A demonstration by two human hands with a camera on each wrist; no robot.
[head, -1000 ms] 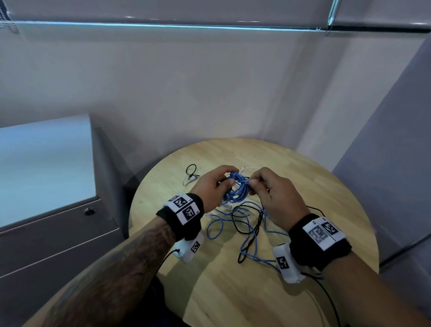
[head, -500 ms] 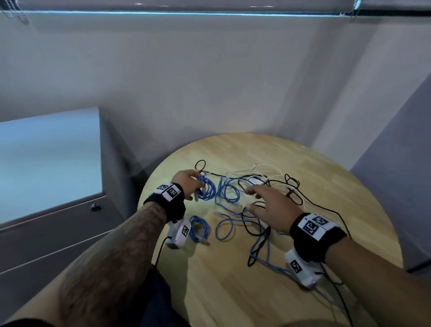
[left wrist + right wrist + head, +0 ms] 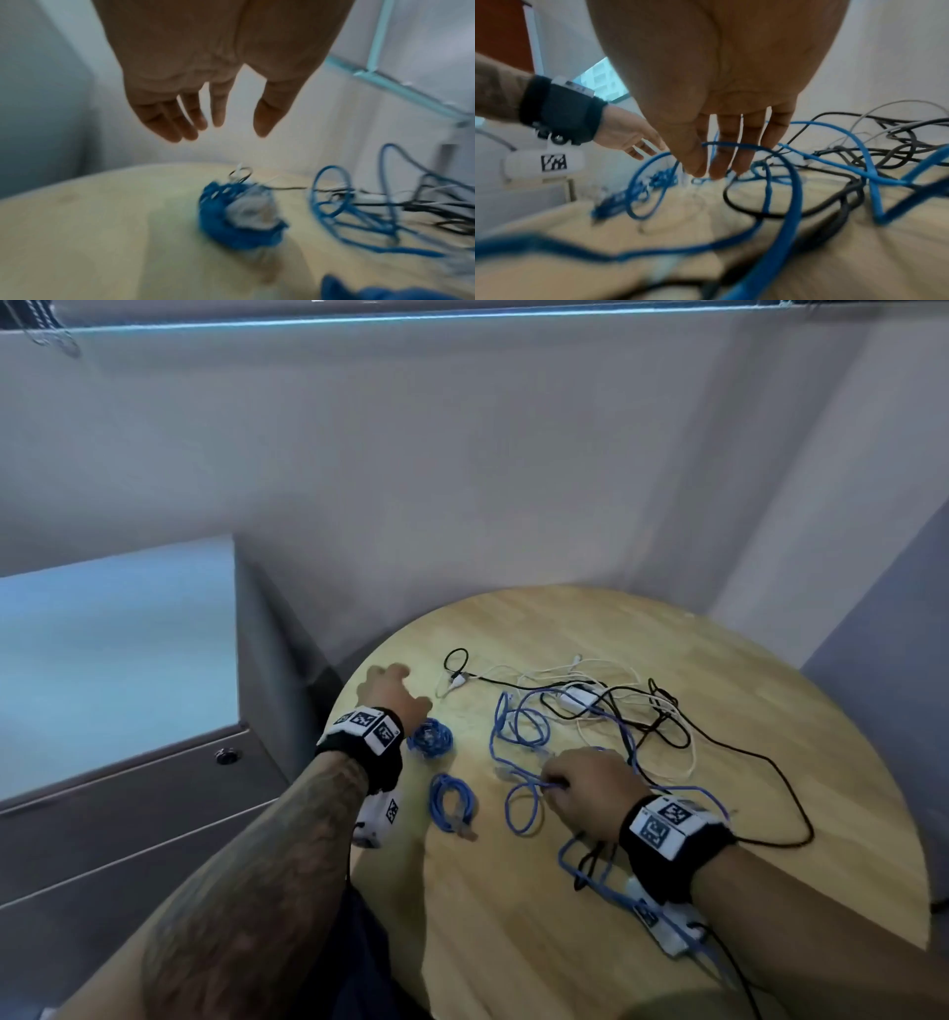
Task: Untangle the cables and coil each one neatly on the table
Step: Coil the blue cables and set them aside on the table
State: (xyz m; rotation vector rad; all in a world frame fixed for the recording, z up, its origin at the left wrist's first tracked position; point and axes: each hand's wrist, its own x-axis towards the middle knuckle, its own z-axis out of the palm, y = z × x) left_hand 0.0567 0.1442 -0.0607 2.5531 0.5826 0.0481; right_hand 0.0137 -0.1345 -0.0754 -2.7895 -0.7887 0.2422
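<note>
On the round wooden table (image 3: 513, 942) lie two small coils of blue cable, one (image 3: 430, 737) just right of my left wrist and one (image 3: 452, 806) nearer me. My left hand (image 3: 393, 677) hovers above the far coil (image 3: 239, 219) with straight fingers (image 3: 218, 117) and holds nothing. A loose blue cable (image 3: 518, 747) sprawls in loops mid-table, mixed with black (image 3: 667, 726) and white (image 3: 637, 752) cables. My right hand (image 3: 557, 785) pinches a loop of the loose blue cable (image 3: 731, 145) between thumb and fingers (image 3: 716, 166).
A grey cabinet (image 3: 128, 762) with a lock stands left of the table, and walls close in behind and to the right. A white adapter (image 3: 580, 697) lies in the tangle. Bare wood shows at the table's near side.
My left hand set the blue coil down at the table's left and let go of it. My right hand came back toward me and took a loop of the loose blue cable.
</note>
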